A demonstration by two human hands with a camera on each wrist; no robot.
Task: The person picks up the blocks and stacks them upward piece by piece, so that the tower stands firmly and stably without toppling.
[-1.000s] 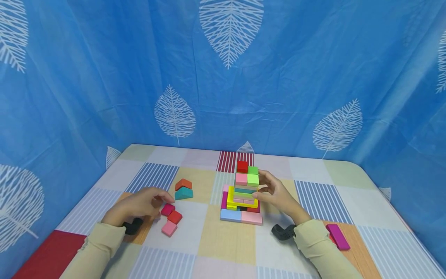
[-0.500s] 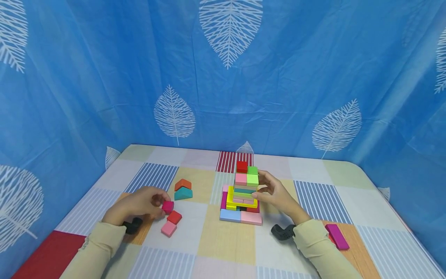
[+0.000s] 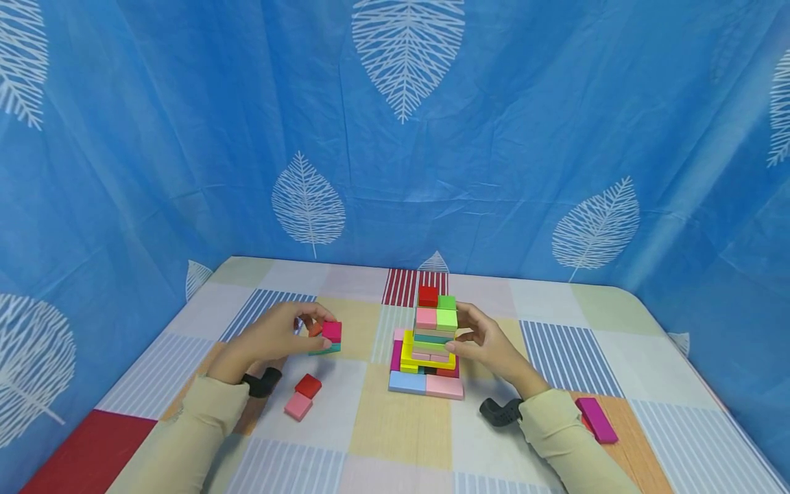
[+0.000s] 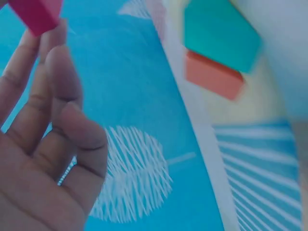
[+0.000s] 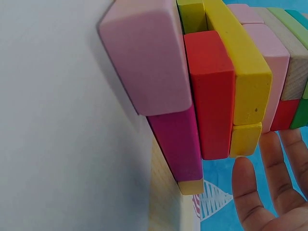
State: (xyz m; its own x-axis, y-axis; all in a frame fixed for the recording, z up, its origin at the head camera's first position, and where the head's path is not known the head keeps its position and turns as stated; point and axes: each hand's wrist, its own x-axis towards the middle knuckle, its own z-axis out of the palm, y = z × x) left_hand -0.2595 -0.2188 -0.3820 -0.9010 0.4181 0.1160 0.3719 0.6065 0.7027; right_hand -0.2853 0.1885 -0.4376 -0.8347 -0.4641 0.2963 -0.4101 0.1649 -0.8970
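My left hand (image 3: pixel 271 337) pinches a small magenta block (image 3: pixel 332 331) between thumb and fingertips. In the head view it overlaps the orange block (image 3: pixel 315 329) and the teal block (image 3: pixel 327 349); the left wrist view shows the magenta block off to their side, held up. At the table's middle stands a tower of coloured blocks (image 3: pixel 426 337), topped by a red block (image 3: pixel 428 296) and a green one. Beside its right side is my right hand (image 3: pixel 490 346), fingers fairly straight, fingertips at the middle layers. The right wrist view shows fingertips (image 5: pixel 244 168) along the tower's edge.
A red block (image 3: pixel 308 385) and a pink block (image 3: pixel 299 406) lie in front of my left hand. A long magenta block (image 3: pixel 597 420) rests on a red one beside my right sleeve. Black devices sit at both wrists. A blue curtain (image 3: pixel 494 137) surrounds the patchwork-covered table.
My left hand has picked up the magenta block from beside the red one and moved it away and rightward, to the orange and teal blocks. My right hand stays at the tower.
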